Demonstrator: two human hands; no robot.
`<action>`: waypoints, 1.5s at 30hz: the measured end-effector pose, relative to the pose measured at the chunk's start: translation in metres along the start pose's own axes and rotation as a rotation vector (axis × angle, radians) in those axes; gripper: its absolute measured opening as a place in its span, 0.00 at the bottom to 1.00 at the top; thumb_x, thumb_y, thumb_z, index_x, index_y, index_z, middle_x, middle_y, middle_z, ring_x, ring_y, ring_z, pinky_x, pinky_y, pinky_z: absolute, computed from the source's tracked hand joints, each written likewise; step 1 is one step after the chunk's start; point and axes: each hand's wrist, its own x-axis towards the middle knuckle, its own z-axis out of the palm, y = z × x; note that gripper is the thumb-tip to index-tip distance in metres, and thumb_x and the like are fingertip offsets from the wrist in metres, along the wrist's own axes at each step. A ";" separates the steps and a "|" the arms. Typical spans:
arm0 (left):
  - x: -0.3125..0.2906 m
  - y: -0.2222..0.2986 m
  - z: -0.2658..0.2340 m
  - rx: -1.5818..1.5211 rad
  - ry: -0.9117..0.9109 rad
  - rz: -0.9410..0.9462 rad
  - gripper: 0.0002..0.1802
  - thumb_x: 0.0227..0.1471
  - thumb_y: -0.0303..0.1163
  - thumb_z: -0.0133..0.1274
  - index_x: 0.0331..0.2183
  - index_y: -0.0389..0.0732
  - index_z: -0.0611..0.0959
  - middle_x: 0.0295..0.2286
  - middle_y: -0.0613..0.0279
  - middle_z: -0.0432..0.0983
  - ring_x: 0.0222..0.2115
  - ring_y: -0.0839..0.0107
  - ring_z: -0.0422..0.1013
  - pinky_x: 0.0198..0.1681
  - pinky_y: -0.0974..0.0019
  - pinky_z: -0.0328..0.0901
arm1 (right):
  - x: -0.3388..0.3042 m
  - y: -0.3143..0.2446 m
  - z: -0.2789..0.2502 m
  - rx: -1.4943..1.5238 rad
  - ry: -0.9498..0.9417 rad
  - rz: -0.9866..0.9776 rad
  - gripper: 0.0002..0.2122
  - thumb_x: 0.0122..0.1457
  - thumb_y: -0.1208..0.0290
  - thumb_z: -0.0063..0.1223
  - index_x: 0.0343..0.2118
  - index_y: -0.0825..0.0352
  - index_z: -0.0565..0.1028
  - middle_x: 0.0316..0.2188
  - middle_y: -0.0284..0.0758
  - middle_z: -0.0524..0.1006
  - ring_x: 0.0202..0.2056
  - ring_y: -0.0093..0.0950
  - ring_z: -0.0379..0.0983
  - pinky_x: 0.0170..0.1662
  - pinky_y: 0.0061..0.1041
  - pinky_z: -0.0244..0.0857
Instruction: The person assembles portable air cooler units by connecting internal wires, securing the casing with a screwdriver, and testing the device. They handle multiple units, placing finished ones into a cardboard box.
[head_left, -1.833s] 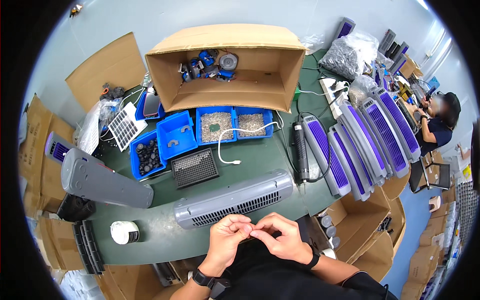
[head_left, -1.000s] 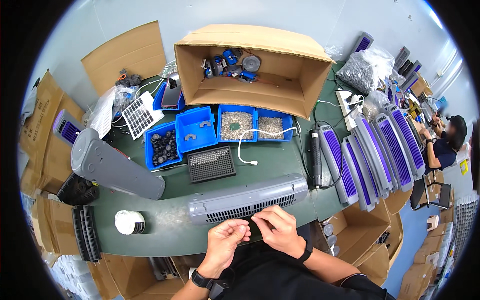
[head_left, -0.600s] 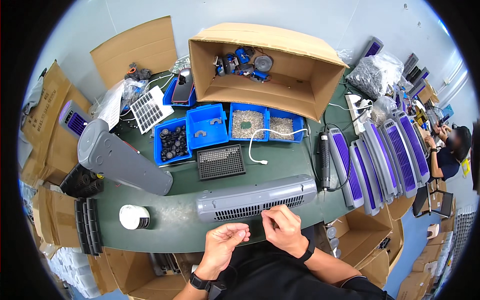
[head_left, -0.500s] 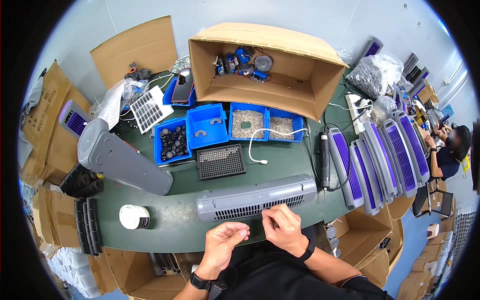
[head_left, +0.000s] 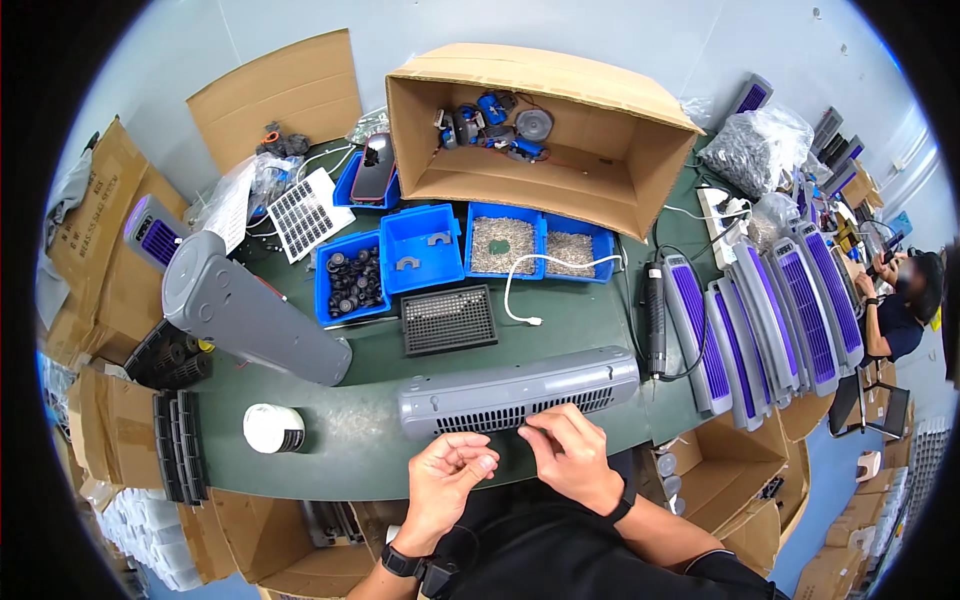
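Both of my hands hover at the near edge of the long grey slotted housing (head_left: 500,388), which lies on its side on the table. My left hand (head_left: 448,484) has its thumb and fingertips pinched together; anything between them is too small to make out. Beside it, my right hand (head_left: 570,456) is also closed in a pinch, just in front of the black slots, and its fingertips hide whatever they hold. Beyond the housing sits a black perforated block (head_left: 449,320).
Blue bins hold black round parts (head_left: 352,282) and small metal screws (head_left: 503,246). A grey tower casing (head_left: 255,312) leans at left, near a white jar (head_left: 272,428). An electric screwdriver (head_left: 655,318) and several purple-grilled housings (head_left: 790,305) stand right. A large carton (head_left: 540,75) is behind.
The view has shifted slightly. My hands stay almost in place, both still pinched, with the fingers of the left hand a little more curled. The housing has not visibly moved.
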 end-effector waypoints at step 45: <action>0.050 0.098 -0.061 0.261 0.105 0.239 0.16 0.56 0.16 0.60 0.47 0.35 0.81 0.34 0.61 0.83 0.34 0.76 0.77 0.40 0.73 0.71 | -0.002 -0.008 -0.024 -0.091 -0.112 -0.234 0.09 0.47 0.80 0.73 0.28 0.67 0.80 0.28 0.35 0.83 0.26 0.32 0.81 0.30 0.27 0.75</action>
